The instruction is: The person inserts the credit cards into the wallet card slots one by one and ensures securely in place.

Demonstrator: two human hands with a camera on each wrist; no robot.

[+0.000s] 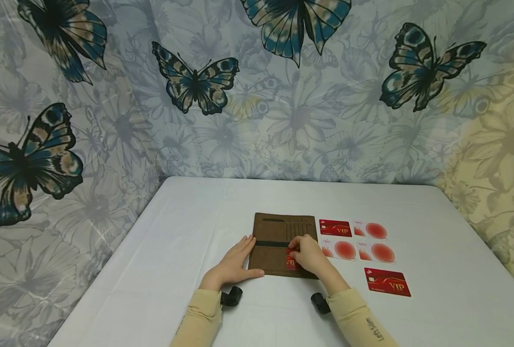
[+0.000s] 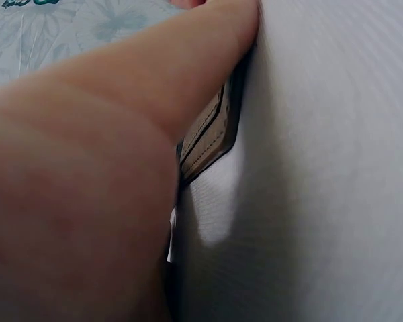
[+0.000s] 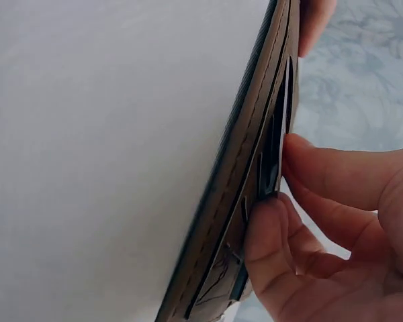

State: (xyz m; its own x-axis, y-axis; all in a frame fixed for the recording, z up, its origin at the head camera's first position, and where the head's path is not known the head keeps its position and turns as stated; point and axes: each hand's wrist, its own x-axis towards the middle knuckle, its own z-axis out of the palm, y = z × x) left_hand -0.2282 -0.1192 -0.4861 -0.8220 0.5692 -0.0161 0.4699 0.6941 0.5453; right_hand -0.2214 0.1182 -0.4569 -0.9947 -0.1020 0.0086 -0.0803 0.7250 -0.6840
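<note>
A brown wallet point(image 1: 267, 262) lies spread flat on the table, with several card slots and a dark strap across its middle. My left hand point(image 1: 233, 262) rests along its left edge, fingers extended and thumb at the lower left corner. With fingertips and thumb, my right hand point(image 1: 307, 253) pinches a red VIP card point(image 1: 290, 263) over the wallet's lower right part. The right wrist view shows that card point(image 3: 287, 100) edge-on at a slot of the wallet point(image 3: 238, 144); how deep it sits I cannot tell. In the left wrist view, the left hand point(image 2: 101, 154) covers much of the wallet point(image 2: 211, 131).
Right of the wallet lie a red VIP card point(image 1: 335, 228) and three pale cards with red circles, one pale card point(image 1: 374, 230) at the back. Nearer me is another red VIP card point(image 1: 387, 282). A white cloth covers the table point(image 1: 153, 270); butterfly-patterned fabric point(image 1: 257, 135) hangs behind.
</note>
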